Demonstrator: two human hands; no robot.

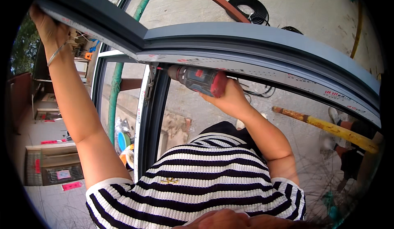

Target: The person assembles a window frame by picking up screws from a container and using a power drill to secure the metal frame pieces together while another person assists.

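Note:
A dark grey metal window frame (197, 31) crosses in front of me, its lower faces covered in printed protective film. At the far upper left my left hand (51, 28) grips the frame's edge; its fingertips are partly hidden. My right hand (225, 97) is closed around a cordless drill (197, 78), blue-grey with a red rear end. The drill lies nearly level under the frame, its chuck toward the inner corner. There, next to the drill's tip, a metal hinge arm (149, 84) runs down along the upright part (141, 134).
Beyond the frame a coil of black hose (251, 8) lies on the concrete floor near a reddish-brown bar (221, 1). A worn yellow pole (324, 124) stands out at the right, close to another person (353, 151). A green-wrapped pole (115, 97) rises at the left.

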